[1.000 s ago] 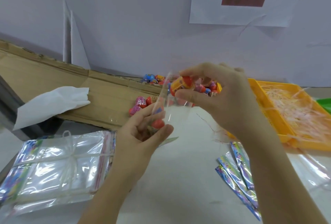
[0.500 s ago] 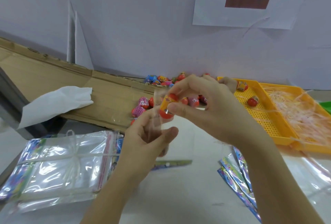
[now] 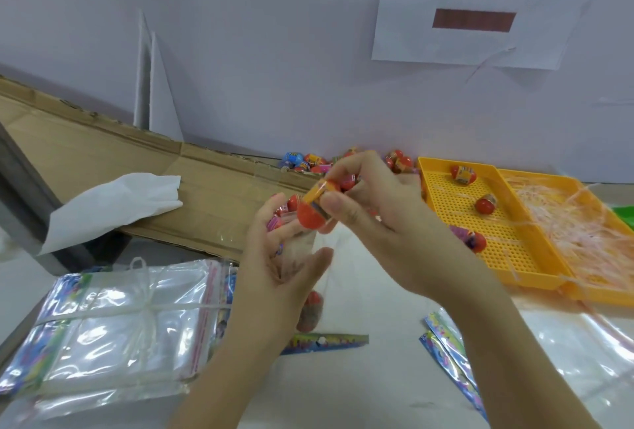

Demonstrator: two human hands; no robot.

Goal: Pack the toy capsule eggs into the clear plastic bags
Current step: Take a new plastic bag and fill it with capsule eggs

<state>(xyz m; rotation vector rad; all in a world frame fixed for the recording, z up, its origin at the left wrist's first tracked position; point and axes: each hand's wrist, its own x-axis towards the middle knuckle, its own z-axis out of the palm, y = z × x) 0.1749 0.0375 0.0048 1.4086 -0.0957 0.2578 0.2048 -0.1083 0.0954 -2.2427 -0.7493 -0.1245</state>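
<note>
head view. the right hand [image 3: 387, 219] pinches a red-and-orange capsule egg [image 3: 310, 219] between thumb and fingertips, red end down, at the mouth of a clear plastic bag [image 3: 302, 253]. the left hand [image 3: 284, 267] grips that bag upright, fingers curled behind it and thumb in front. one packed egg [image 3: 312, 308] already lies low inside the bag, above its printed header strip [image 3: 326, 341]. left of the hands — a tied stack of clear bags [image 3: 120, 325] on the white table [image 3: 343, 394]. behind it lies flattened cardboard [image 3: 103, 161] with a white tissue [image 3: 113, 202] on it, and a loose pile of eggs [image 3: 305, 162] sits against the wall. right — a yellow perforated tray [image 3: 456, 216] holding three eggs, beside a tray of pale shredded strips [image 3: 566, 229].
</note>
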